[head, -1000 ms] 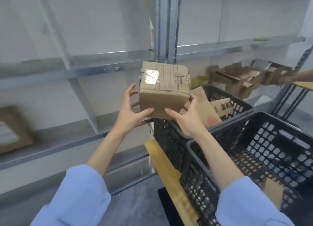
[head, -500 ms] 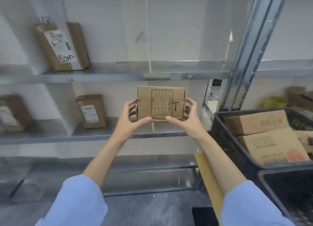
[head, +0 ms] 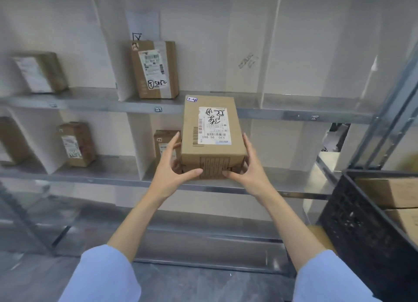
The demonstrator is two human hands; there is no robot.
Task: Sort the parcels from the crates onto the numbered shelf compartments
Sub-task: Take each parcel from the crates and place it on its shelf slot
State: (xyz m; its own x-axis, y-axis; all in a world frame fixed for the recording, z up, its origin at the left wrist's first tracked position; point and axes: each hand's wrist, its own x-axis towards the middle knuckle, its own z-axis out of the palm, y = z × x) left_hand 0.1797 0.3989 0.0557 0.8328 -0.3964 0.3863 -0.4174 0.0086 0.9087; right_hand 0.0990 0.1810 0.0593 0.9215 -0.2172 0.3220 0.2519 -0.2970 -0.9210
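Both hands grip one parcel (head: 212,138). The left hand (head: 174,175) clasps its left side and the right hand (head: 246,172) its right side, each with the thumb on the near face. The parcel is held at frame centre, in front of the shelf (head: 294,115), and rests on no compartment. Shelved parcels (head: 155,69) stand in compartments at upper and centre left. The crate (head: 362,222) at lower right holds further cartons (head: 389,192). Assessment: sorting is partly complete. This parcel and the crate contents remain to be placed.
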